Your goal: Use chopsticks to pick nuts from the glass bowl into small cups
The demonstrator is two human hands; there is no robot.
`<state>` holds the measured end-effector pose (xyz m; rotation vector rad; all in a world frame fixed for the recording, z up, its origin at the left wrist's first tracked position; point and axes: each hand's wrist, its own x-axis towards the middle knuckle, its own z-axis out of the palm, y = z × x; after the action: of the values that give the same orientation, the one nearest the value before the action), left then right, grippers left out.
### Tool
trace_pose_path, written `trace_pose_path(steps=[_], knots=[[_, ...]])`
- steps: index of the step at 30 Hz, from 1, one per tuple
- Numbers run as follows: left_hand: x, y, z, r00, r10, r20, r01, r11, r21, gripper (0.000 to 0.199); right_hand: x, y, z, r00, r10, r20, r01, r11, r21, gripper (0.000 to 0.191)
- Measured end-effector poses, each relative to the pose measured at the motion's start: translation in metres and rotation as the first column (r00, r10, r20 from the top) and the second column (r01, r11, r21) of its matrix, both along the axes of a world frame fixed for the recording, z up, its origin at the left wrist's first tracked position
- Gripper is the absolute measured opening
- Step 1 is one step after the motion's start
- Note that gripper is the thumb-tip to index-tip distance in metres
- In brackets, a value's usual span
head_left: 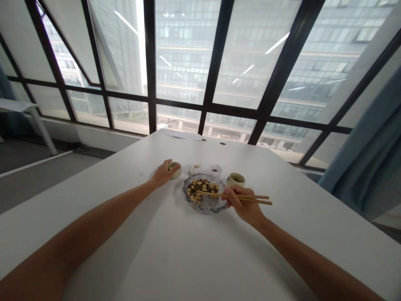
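Note:
My left hand [163, 172] is wrapped round a small pale green cup [175, 172] standing on the white table. In my right hand [242, 202] is a pair of wooden chopsticks [255, 200], held over a clear glass plate [210, 207] with a scalloped rim. The chopstick tips reach into a pile of mixed nuts and dark seeds [200, 189] on the plate's left part. Whether the tips pinch a piece is too small to tell. A second green cup [235, 179] stands just beyond my right hand.
Two small white containers [196, 168] [215, 170] stand behind the plate, each with a little something inside. White papers [181, 134] lie at the table's [184, 259] far edge, near two round dark spots. Windows lie beyond, and a blue curtain [366, 154] hangs at the right.

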<state>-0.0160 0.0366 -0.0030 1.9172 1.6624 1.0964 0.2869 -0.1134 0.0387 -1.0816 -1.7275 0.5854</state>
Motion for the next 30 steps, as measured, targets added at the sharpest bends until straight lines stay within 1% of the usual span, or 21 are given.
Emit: trace_pose_path(steps=[4,10,15,23,30], knots=[[0.001,0.000,0.001,1.000,-0.003,-0.001,0.003,1.000,-0.002,0.075,-0.002,0.000,-0.001,0.999,-0.004,0.039,0.004,1.000,0.005,0.045],[0.001,-0.002,0.001,1.000,0.004,-0.011,-0.004,1.000,0.014,0.072,-0.007,0.000,0.000,0.998,-0.012,0.054,0.009,0.998,0.064,0.043],[0.001,-0.003,0.002,1.000,0.000,-0.009,0.000,1.000,0.009,0.072,-0.009,0.001,-0.006,0.999,-0.045,0.000,0.045,0.998,0.031,0.048],[0.001,-0.004,0.003,1.000,-0.006,0.007,0.006,1.000,-0.012,0.072,-0.007,0.002,-0.013,0.997,-0.066,-0.030,0.067,0.997,0.040,0.050],[0.001,-0.006,0.005,1.000,-0.006,0.014,0.006,1.000,0.005,0.068,-0.008,0.000,-0.012,0.997,-0.077,0.018,0.075,0.991,0.114,0.049]])
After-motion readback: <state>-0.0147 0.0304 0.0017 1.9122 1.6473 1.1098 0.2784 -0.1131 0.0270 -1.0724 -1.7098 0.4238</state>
